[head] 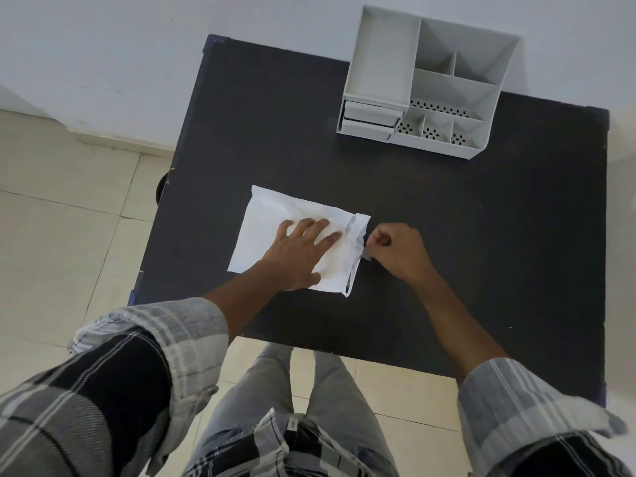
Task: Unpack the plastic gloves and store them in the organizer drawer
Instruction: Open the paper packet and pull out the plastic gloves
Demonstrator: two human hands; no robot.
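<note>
A white plastic package [268,218] lies flat in the middle of the black table [481,235]. My left hand [299,254] presses down on it, palm flat and fingers spread. My right hand [395,251] is closed at the package's right end, pinching its crumpled flap [358,235] between thumb and fingers. The gloves themselves are hidden inside. A light grey desk organizer [378,70] stands at the table's far right side, and its two small drawers [370,120] at the lower left front look closed.
The organizer has several open compartments, some with perforated floors. The table stands against a white wall, with beige floor tiles to the left and in front. My legs stand close to the table's near edge.
</note>
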